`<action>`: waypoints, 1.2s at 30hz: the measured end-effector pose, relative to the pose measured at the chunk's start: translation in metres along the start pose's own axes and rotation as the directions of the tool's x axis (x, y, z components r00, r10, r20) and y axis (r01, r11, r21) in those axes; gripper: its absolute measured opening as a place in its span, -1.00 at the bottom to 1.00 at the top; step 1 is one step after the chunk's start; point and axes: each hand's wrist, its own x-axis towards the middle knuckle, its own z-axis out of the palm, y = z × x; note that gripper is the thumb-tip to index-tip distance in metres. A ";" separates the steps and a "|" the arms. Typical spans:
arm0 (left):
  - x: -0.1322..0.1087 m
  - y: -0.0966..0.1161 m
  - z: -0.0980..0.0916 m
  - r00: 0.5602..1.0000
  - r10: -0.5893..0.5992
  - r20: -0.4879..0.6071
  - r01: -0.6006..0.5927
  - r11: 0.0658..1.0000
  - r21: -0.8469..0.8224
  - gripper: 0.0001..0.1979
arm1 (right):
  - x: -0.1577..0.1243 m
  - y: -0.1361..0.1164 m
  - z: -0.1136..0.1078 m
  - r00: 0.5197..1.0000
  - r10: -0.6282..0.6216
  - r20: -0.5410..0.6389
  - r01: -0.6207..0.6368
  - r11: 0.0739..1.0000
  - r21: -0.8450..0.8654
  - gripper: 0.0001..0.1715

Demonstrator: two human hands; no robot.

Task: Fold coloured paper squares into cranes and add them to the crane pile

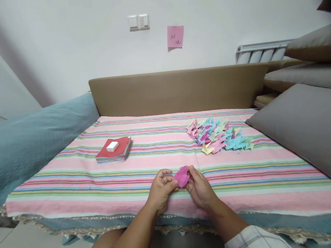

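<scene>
Between my two hands, above the front part of the striped cloth (101, 186), is a folded piece of bright pink paper (182, 177). My left hand (162, 190) pinches its left side between thumb and fingers. On the right, my right hand (200, 188) grips the paper's other edge, thumb on top and fingers partly hidden behind it. Farther back to the right lies a cluster of folded paper cranes (216, 137) in pink, blue, yellow, green and purple. At the left rests a stack of coloured paper sheets (113, 153), red on top, with a small white box-like object (112, 146) on it.
A brown backrest (177, 90) runs along the back of the seat. Grey cushions (305, 124) pile up at the right, and a blue-covered armrest (40, 137) bounds the left. A pink sticky note (175, 37) and light switches (138, 22) are on the wall.
</scene>
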 end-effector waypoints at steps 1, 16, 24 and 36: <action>0.000 0.001 -0.001 1.000 0.006 0.010 -0.006 1.000 0.004 -0.48 | 0.000 -0.002 -0.001 1.000 0.006 0.014 -0.006 1.000 -0.001 -0.57; 0.002 0.002 0.001 0.980 0.168 -0.106 -0.150 0.975 0.162 -0.62 | 0.002 0.005 -0.006 0.999 -0.026 -0.023 0.023 0.992 -0.124 -0.74; 0.000 0.002 -0.001 0.982 0.176 -0.066 -0.157 0.962 0.222 -0.62 | 0.001 0.007 -0.005 0.993 -0.119 0.017 0.119 0.957 -0.264 -0.78; 0.002 -0.001 -0.001 0.988 0.145 -0.059 -0.133 0.976 0.174 -0.64 | 0.001 0.011 -0.005 0.991 -0.123 -0.052 0.109 0.971 -0.214 -0.74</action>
